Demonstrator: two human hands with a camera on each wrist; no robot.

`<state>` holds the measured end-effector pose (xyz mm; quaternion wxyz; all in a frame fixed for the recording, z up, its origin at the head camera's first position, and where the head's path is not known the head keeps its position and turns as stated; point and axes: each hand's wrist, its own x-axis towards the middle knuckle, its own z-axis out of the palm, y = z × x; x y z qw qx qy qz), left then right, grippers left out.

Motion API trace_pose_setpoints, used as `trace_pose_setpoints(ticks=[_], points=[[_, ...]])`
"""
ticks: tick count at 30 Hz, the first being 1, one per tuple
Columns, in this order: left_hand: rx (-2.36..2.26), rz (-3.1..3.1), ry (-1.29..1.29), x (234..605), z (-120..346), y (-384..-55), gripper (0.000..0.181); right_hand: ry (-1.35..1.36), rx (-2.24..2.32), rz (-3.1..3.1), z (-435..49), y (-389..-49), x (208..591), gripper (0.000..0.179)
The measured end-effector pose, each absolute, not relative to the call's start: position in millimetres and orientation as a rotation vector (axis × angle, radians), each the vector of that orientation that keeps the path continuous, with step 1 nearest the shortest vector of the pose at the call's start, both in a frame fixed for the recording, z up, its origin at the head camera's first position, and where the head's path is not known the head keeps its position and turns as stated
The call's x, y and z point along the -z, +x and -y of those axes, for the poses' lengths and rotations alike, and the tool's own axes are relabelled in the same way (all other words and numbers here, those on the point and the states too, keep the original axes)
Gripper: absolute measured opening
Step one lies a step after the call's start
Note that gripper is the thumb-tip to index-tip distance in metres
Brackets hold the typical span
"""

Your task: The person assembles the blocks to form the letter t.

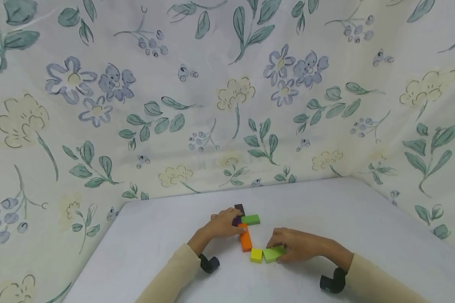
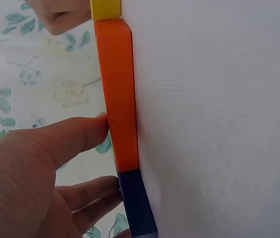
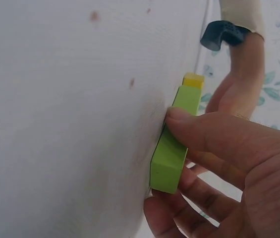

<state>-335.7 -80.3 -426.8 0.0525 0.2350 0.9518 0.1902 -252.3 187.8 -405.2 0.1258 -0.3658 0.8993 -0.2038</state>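
My right hand (image 1: 301, 243) pinches a light green block (image 3: 168, 153), thumb along one side and fingers on the other. That block lies on the table with its end against a yellow block (image 1: 256, 255). From the yellow block an orange block (image 1: 245, 240) runs away from me. My left hand (image 1: 223, 223) rests over the far end, with its thumb touching the orange block and its extended fingers at a dark blue-purple block (image 2: 136, 203). A green block (image 1: 252, 219) and a dark brown block (image 1: 240, 208) lie just beyond, the brown one partly behind the left fingertips.
The blocks sit mid-table on a white tabletop (image 1: 155, 235). A floral-patterned curtain (image 1: 227, 105) stands behind the table and along its sides. Small brownish marks (image 3: 94, 16) dot the surface in the right wrist view.
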Motion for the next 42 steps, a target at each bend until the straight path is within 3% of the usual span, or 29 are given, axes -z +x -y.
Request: trace_pose_setpoints(ticks=[34,42], points=[[-0.566,-2.919,0.742,421,86,-332,0.063,-1.025,0.636,-2.572,-186,-256,405,0.043],[-0.682,-2.981,0.75,400,100,-328,0.064,-1.002,0.725,-2.653,-199,-259,398,0.047]])
